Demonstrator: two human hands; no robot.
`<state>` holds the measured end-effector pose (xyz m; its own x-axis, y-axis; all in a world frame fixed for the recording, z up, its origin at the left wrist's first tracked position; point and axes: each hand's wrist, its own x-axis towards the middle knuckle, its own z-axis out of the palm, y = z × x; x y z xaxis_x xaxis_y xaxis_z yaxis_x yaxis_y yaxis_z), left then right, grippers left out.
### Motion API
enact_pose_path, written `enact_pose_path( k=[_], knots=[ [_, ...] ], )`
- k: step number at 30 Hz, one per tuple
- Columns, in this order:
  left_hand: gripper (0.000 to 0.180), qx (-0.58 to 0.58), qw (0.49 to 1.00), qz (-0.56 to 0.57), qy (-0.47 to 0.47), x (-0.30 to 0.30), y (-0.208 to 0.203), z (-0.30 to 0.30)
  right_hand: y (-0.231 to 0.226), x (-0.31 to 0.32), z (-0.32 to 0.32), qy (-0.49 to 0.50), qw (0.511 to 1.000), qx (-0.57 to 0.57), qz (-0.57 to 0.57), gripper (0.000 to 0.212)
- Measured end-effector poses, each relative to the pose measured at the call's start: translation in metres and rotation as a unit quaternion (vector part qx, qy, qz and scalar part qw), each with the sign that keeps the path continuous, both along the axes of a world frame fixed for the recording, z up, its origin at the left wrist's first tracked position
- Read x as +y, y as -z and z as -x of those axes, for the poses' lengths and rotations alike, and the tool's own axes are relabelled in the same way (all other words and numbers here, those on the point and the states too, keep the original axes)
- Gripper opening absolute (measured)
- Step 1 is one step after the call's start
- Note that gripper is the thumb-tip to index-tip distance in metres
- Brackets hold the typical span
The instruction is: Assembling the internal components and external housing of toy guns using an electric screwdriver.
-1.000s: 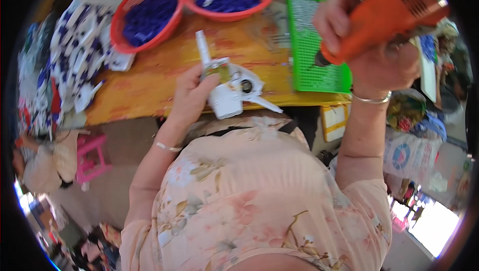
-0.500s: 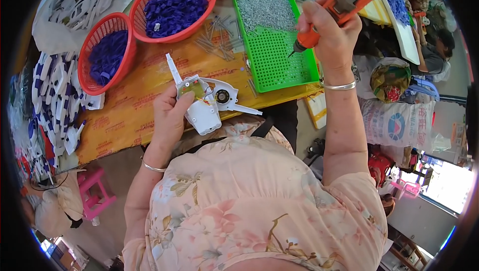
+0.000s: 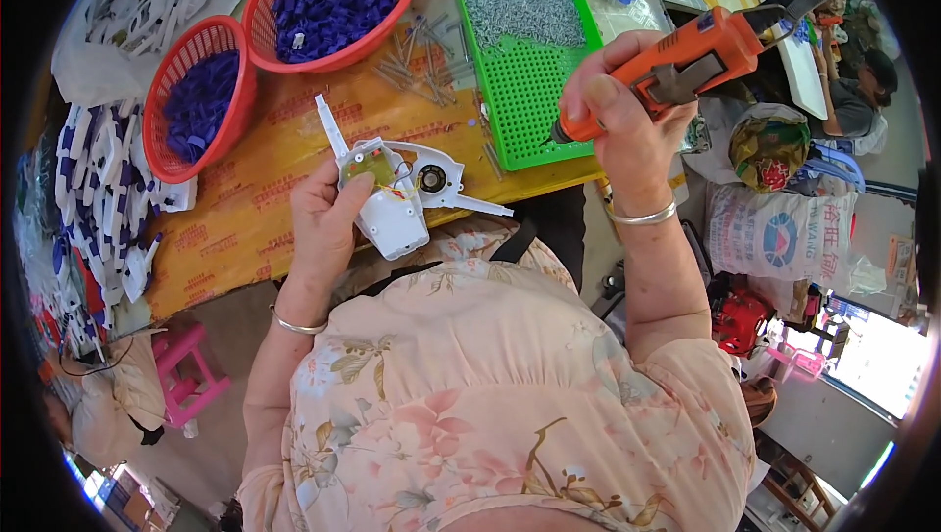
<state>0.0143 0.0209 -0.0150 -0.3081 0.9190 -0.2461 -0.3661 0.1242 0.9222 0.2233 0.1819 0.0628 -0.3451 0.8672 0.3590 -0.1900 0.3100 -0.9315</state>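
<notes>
My left hand (image 3: 331,218) grips a white plastic housing (image 3: 395,228) by its left side, thumb pressed near a green circuit board (image 3: 365,165). Thin wires and a round black speaker-like part (image 3: 431,178) show inside the housing, and two white arms stick out from it. In my right hand (image 3: 627,125) is an orange electric screwdriver (image 3: 676,67), fingers wrapped around its body. Its dark tip points left and down, over the lower right part of a green perforated tray (image 3: 529,111). Small silver screws (image 3: 520,8) fill the far half of that tray.
Red baskets (image 3: 250,52) of blue plastic parts stand at the far left. Clear plastic sticks (image 3: 421,62) lie between them and the tray. White-and-blue pieces (image 3: 93,189) are heaped at the left edge. A pink stool (image 3: 186,375) stands below; another person (image 3: 863,91) sits at far right.
My right hand has come nearer and slightly left, and the screwdriver has tilted flatter with its tip lower over the tray's near end. My left hand keeps hold of the housing, shifted slightly left.
</notes>
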Motion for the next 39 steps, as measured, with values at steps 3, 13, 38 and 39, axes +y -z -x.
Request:
enact_pose_path(
  k=[3,13,38,39],
  knots=[
    [0.029,0.002,1.0,-0.004,0.0,-0.001,-0.001,0.0,0.003,0.001,-0.002,-0.003,1.0,0.004,-0.01,0.014],
    [0.028,-0.01,1.0,-0.004,0.007,-0.001,0.006,0.001,0.011,0.003,-0.009,0.01,0.999,-0.014,-0.051,0.012],
    [0.024,0.047,0.998,-0.042,0.023,0.0,-0.004,0.0,-0.017,-0.041,0.074,-0.232,0.971,0.053,-0.035,0.056],
    [0.024,0.09,0.994,-0.051,0.029,0.0,-0.006,0.0,-0.016,-0.042,0.077,-0.235,0.97,0.053,-0.035,0.056]
  ],
)
